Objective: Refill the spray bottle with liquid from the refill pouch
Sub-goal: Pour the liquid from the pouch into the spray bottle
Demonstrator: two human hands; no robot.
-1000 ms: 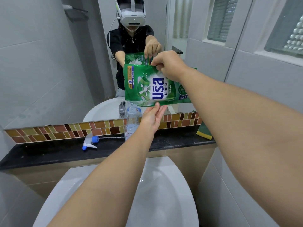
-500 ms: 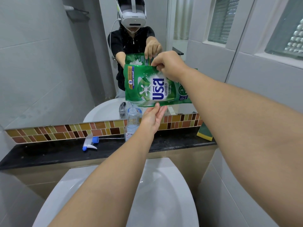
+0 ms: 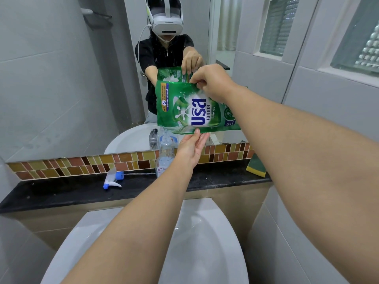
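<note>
Right hand point(image 3: 211, 83): grip pinching refill pouch point(image 3: 184, 108) top edge.
Left hand point(image 3: 189, 149): grip wide, fingertips under pouch.
Spray bottle point(image 3: 165, 155): uncapped, upright on surface point(image 3: 61, 191).

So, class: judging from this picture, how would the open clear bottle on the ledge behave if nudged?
The clear bottle is tall, narrow and looks mostly empty, so probably light and tippy. It stands uncapped under the green pouch, so a knock from the left hand might spill it.
</note>
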